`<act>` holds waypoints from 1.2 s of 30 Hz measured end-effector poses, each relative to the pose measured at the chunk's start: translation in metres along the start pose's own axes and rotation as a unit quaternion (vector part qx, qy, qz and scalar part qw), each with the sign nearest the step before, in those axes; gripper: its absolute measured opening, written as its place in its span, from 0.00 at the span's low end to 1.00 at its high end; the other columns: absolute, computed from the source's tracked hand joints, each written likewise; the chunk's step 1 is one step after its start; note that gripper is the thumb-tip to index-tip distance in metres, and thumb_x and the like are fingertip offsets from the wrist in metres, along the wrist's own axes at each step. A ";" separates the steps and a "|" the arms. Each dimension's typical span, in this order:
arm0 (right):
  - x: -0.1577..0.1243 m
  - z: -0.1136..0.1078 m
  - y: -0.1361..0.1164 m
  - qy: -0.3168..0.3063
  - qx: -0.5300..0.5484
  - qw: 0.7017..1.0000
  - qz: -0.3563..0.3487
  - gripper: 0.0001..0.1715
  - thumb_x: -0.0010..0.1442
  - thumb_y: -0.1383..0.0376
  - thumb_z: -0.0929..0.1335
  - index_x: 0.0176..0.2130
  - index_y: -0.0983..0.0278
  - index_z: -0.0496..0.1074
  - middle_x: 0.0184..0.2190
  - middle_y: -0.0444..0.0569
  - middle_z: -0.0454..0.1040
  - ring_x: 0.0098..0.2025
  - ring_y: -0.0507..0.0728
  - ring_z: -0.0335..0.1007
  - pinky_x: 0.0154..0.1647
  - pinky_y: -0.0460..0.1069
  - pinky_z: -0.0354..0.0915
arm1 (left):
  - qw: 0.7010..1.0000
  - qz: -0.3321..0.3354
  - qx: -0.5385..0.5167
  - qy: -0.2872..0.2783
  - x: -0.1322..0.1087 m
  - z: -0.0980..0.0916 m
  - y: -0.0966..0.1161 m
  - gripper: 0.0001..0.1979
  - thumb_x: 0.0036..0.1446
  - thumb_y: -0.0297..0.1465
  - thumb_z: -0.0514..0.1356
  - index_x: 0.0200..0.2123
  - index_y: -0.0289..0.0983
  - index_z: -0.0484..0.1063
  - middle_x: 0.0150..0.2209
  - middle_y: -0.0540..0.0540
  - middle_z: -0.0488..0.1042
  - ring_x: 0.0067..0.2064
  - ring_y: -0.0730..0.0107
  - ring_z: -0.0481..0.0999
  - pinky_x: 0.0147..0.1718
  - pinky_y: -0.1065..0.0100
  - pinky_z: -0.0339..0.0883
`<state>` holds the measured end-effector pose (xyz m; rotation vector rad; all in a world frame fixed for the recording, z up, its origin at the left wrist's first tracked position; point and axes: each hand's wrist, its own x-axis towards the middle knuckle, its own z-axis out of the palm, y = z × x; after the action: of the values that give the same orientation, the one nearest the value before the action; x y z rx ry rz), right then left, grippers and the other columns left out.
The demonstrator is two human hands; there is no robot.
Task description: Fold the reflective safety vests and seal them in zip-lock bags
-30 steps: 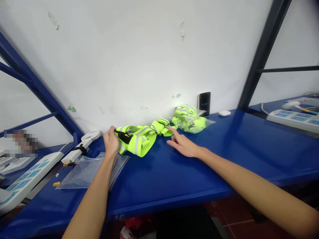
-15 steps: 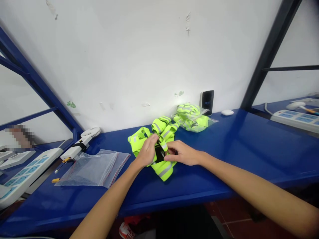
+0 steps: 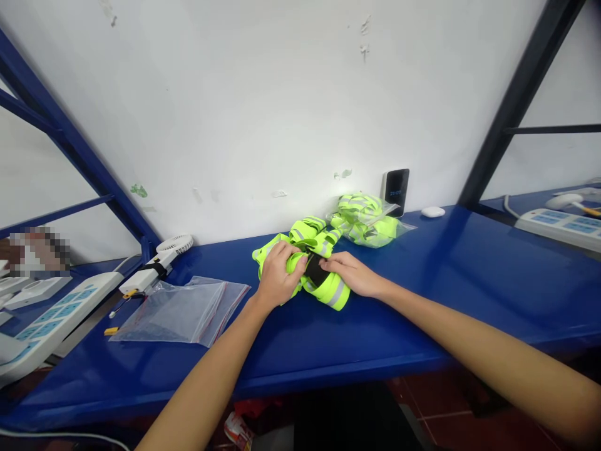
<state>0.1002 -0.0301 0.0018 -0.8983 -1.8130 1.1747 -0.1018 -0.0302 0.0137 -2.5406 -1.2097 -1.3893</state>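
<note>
A bundle of neon-yellow reflective strap [image 3: 337,293] with grey stripes lies loosely folded on the blue table in front of me. My left hand [image 3: 280,275] is closed on its left part, thumb and fingers pinching the band. On the right, my right hand [image 3: 351,273] pinches the edge of a black patch [image 3: 316,269] on the strap. Just behind my hands sits a rolled yellow strap [image 3: 306,229]. Beyond it, to the right, more strap is packed in a clear plastic bag [image 3: 365,220]. My fingers hide some of the folds.
Flat clear zip bags [image 3: 178,313] lie left, beside a white handheld fan [image 3: 174,244] and a yellow connector [image 3: 111,331]. A clock display [image 3: 397,191] and a white oval case [image 3: 432,212] stand along the wall. Power strips [image 3: 61,322] are at the sides.
The strap's front flap has swung rightward and up, and the black patch shows more plainly. My right hand has shifted slightly up and right and now grips the patch's edge.
</note>
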 end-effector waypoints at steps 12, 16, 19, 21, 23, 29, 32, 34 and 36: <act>-0.015 -0.002 -0.015 -0.254 0.318 0.906 0.117 0.47 0.44 0.75 0.77 0.59 0.60 0.60 0.51 0.52 0.74 0.51 0.57 0.73 0.53 0.53 0.67 | 0.998 -0.038 0.005 0.046 -0.002 -0.002 -0.008 0.15 0.62 0.31 0.53 0.53 0.38 0.63 0.38 0.47 0.73 0.38 0.68 0.73 0.40 0.68 0.65; -0.014 0.000 -0.012 -0.222 0.336 0.906 0.131 0.50 0.43 0.77 0.76 0.60 0.58 0.59 0.49 0.49 0.75 0.49 0.56 0.74 0.50 0.51 0.69 | 0.997 0.045 0.035 0.059 -0.001 -0.003 -0.010 0.11 0.61 0.26 0.51 0.46 0.39 0.66 0.46 0.42 0.72 0.46 0.65 0.73 0.46 0.63 0.65; -0.007 0.001 -0.006 -0.120 0.356 0.919 0.120 0.37 0.45 0.72 0.76 0.53 0.61 0.66 0.44 0.50 0.77 0.43 0.56 0.76 0.47 0.51 0.71 | 0.989 0.131 0.068 -0.005 0.000 -0.010 -0.009 0.15 0.57 0.22 0.52 0.46 0.41 0.69 0.54 0.41 0.70 0.56 0.60 0.69 0.54 0.57 0.61; -0.003 0.001 -0.002 -0.047 0.355 0.927 0.106 0.23 0.50 0.65 0.75 0.46 0.63 0.70 0.42 0.50 0.78 0.40 0.56 0.77 0.46 0.51 0.71 | 0.986 0.139 0.068 -0.055 0.001 -0.014 -0.008 0.19 0.55 0.24 0.55 0.50 0.42 0.69 0.58 0.41 0.67 0.59 0.58 0.66 0.57 0.55 0.59; -0.001 0.001 -0.001 -0.016 0.340 0.935 0.102 0.16 0.55 0.60 0.72 0.43 0.63 0.72 0.41 0.51 0.78 0.41 0.57 0.76 0.47 0.52 0.70 | 0.988 0.120 0.068 -0.076 0.001 -0.016 -0.009 0.22 0.55 0.27 0.57 0.54 0.42 0.67 0.60 0.41 0.65 0.61 0.56 0.64 0.59 0.54 0.57; -0.002 -0.003 0.000 -0.079 0.290 0.946 0.123 0.19 0.50 0.68 0.68 0.44 0.63 0.73 0.40 0.48 0.79 0.44 0.59 0.75 0.50 0.54 0.67 | 0.987 0.106 0.097 -0.071 0.001 -0.018 -0.012 0.23 0.56 0.25 0.57 0.55 0.45 0.69 0.61 0.43 0.65 0.60 0.56 0.65 0.56 0.54 0.57; 0.002 -0.005 0.006 0.015 0.246 0.965 0.086 0.18 0.50 0.64 0.63 0.41 0.64 0.73 0.36 0.49 0.78 0.41 0.61 0.74 0.46 0.56 0.69 | 0.985 0.128 0.104 -0.047 0.001 -0.015 -0.010 0.16 0.59 0.31 0.59 0.51 0.45 0.73 0.52 0.43 0.73 0.52 0.59 0.71 0.51 0.56 0.59; 0.007 -0.006 0.012 0.089 0.157 0.983 0.045 0.20 0.55 0.59 0.61 0.42 0.64 0.73 0.35 0.50 0.78 0.40 0.62 0.73 0.44 0.57 0.69 | 0.985 0.137 0.101 -0.023 0.000 -0.010 -0.007 0.11 0.59 0.36 0.60 0.45 0.43 0.76 0.42 0.44 0.77 0.43 0.62 0.74 0.47 0.58 0.60; 0.011 -0.009 0.016 0.104 0.065 0.992 0.015 0.24 0.58 0.53 0.59 0.44 0.64 0.73 0.33 0.51 0.77 0.40 0.63 0.72 0.42 0.57 0.68 | 0.987 0.137 0.088 0.000 -0.002 -0.005 -0.004 0.09 0.59 0.39 0.61 0.39 0.42 0.77 0.34 0.46 0.77 0.36 0.65 0.73 0.44 0.60 0.61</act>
<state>0.1054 -0.0116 -0.0083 -0.9380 -1.5428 1.1587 -0.1084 -0.0302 0.0141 -2.4687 -0.8953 -1.1675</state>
